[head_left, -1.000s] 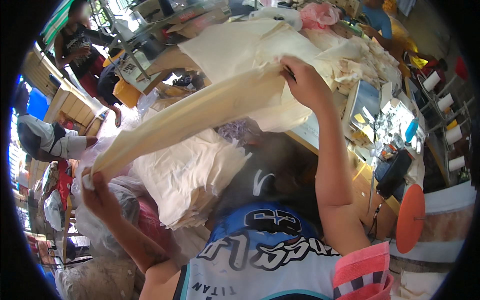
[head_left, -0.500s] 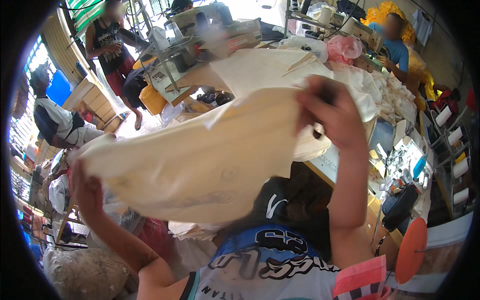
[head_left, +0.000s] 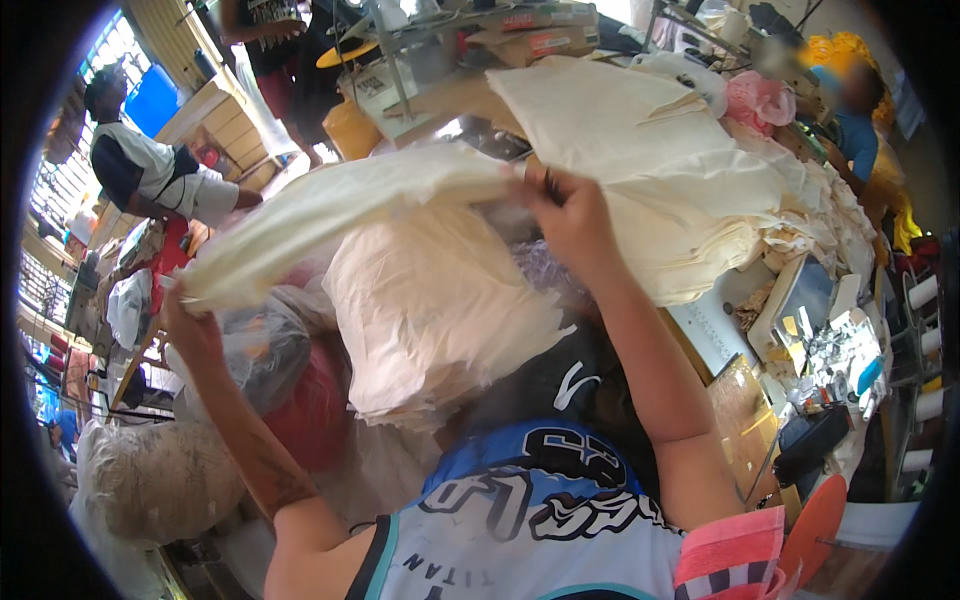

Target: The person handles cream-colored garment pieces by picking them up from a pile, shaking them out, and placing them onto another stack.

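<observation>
Cream cloth point(head_left: 340, 205) stretched between left hand point(head_left: 190, 325) and right hand point(head_left: 570, 215).

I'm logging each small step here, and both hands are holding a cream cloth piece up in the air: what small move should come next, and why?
Probably lower the cream cloth piece onto the cloth stack directly beneath it. The left hand grips one end and the right hand the other, so it hangs stretched just over that pile, with nothing in between.

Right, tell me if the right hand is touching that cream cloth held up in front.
Touching. The head view shows the right hand pinching the cream cloth's edge.
</observation>
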A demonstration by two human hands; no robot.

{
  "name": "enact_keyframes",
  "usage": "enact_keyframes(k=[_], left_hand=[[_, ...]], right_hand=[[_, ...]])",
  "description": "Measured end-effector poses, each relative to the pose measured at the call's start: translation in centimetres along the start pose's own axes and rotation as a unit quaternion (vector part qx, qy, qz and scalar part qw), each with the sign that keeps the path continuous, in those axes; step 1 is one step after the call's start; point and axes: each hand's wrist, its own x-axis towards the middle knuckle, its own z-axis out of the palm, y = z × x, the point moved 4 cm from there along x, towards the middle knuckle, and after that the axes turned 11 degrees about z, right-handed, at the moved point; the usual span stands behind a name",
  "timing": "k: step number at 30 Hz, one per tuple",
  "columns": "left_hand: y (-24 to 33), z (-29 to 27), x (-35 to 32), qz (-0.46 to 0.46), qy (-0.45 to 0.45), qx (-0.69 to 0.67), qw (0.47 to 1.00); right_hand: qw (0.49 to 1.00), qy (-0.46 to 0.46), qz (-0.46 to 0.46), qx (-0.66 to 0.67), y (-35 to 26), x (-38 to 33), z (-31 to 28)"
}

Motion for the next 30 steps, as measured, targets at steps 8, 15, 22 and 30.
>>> enact_keyframes(k=[8, 15, 22, 30], left_hand=[[-14.9, -2.5, -20.3, -0.119, -0.343, 0.539, 0.760], [-13.9, 16.9, -25.6, 0.077, -0.368, 0.403, 0.834], [-9.2, 37.6, -30.3, -0.083, -0.560, -0.069, 0.822], [-6.9, 39.5, -32.3, -0.167, -0.539, -0.078, 0.822]], right_hand=[[0.978, -0.110, -0.013, -0.177, 18.4, -10.0, 3.6], [0.972, -0.172, 0.038, -0.153, 15.1, -10.9, 1.7], [0.960, -0.003, 0.149, -0.236, 13.3, -11.9, -0.4], [0.964, 0.085, 0.170, -0.185, 14.5, -12.9, -3.3]])
